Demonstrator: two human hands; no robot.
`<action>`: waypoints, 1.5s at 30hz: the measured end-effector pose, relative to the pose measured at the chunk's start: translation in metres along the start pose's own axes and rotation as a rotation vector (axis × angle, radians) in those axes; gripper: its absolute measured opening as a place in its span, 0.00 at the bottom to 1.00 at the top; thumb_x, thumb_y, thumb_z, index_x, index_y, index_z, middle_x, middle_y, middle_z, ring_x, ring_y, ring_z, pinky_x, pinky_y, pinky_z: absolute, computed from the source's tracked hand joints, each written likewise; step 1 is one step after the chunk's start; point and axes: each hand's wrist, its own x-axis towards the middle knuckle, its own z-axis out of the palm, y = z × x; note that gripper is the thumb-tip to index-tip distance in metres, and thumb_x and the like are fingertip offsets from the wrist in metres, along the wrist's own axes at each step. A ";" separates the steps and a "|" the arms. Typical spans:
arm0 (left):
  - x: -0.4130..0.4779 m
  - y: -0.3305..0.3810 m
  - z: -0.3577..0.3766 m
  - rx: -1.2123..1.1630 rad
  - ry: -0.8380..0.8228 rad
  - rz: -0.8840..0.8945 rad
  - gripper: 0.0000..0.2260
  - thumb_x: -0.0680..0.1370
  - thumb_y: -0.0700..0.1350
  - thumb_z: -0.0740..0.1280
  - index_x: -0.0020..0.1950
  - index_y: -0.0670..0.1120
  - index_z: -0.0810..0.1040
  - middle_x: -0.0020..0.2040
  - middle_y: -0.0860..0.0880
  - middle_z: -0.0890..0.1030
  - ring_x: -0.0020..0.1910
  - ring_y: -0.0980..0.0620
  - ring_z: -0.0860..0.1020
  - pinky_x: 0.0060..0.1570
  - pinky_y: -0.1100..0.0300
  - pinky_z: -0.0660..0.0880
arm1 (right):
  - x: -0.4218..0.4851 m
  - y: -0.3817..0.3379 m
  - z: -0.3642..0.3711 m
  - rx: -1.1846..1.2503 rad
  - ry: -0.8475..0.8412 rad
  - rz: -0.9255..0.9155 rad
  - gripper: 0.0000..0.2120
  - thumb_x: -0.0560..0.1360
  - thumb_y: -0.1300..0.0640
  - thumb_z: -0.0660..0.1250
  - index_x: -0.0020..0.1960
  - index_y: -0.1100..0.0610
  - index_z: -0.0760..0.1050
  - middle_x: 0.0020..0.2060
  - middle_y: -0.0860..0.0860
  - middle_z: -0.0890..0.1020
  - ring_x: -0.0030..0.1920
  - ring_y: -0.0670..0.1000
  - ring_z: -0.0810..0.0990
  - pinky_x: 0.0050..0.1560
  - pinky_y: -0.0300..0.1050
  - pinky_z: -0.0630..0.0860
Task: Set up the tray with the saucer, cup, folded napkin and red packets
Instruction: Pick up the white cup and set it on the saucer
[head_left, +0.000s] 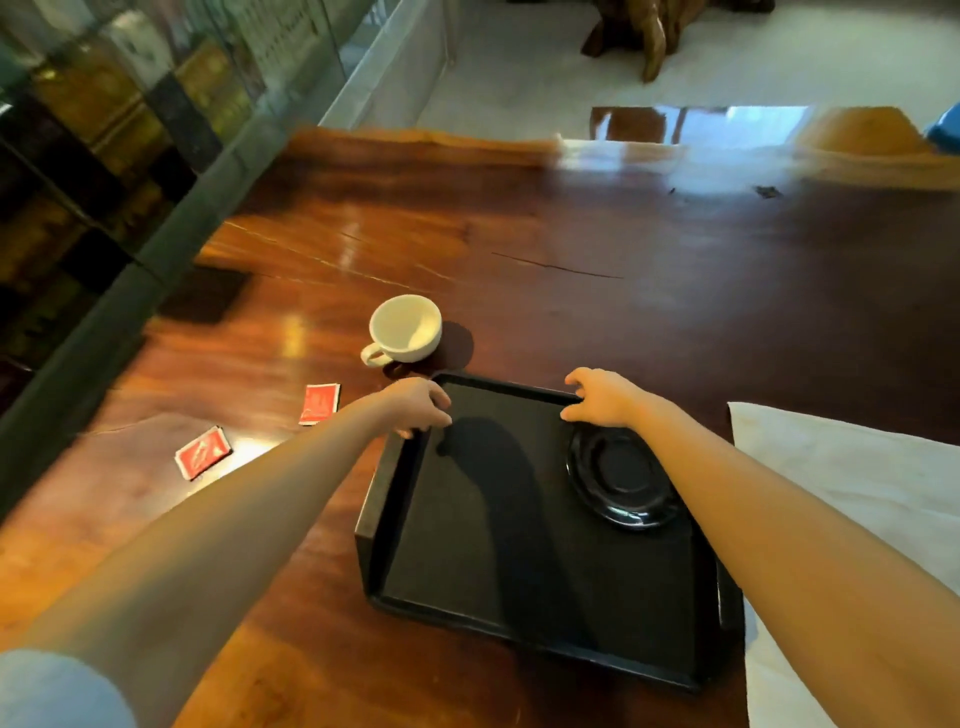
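Two bare forearms reach out from the viewer toward a wooden table (519, 249). At far left, two red packets (202, 452) (319, 404) lie flat on the wood, well apart from the tray. The left hand (418, 408) curls its fingers over the far left corner of a black tray (384, 499). Just beyond that corner a white cup (405, 328) stands upright on the table, handle toward the viewer. The right hand (602, 397) pinches the tray's far right rim, fingers bent over it, thumb inside. A black saucer (621, 480) sits inside the tray near that hand. At far right a white napkin (857, 478) lies against the tray's side, not visibly folded. Pushing the tray forward could knock the cup, and tilting it could send the loose saucer sliding.
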 end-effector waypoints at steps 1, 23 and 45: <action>-0.001 -0.009 -0.011 -0.008 0.021 0.002 0.15 0.75 0.45 0.67 0.61 0.45 0.75 0.51 0.46 0.78 0.45 0.50 0.78 0.44 0.56 0.79 | 0.007 -0.010 -0.001 0.004 0.007 -0.015 0.30 0.75 0.53 0.67 0.72 0.61 0.59 0.69 0.60 0.68 0.67 0.59 0.69 0.66 0.53 0.68; 0.070 -0.104 -0.058 -0.309 0.425 0.165 0.26 0.71 0.42 0.71 0.68 0.45 0.70 0.64 0.47 0.77 0.62 0.48 0.74 0.56 0.61 0.67 | 0.155 -0.142 0.030 0.281 0.144 -0.168 0.43 0.65 0.54 0.77 0.72 0.56 0.57 0.69 0.56 0.65 0.68 0.56 0.65 0.67 0.56 0.66; 0.013 -0.015 -0.043 -0.625 0.397 0.361 0.25 0.71 0.46 0.73 0.67 0.51 0.73 0.59 0.53 0.79 0.55 0.59 0.75 0.51 0.63 0.70 | 0.054 -0.099 0.000 0.662 0.401 -0.314 0.40 0.66 0.61 0.76 0.71 0.54 0.58 0.66 0.50 0.68 0.64 0.47 0.69 0.63 0.42 0.71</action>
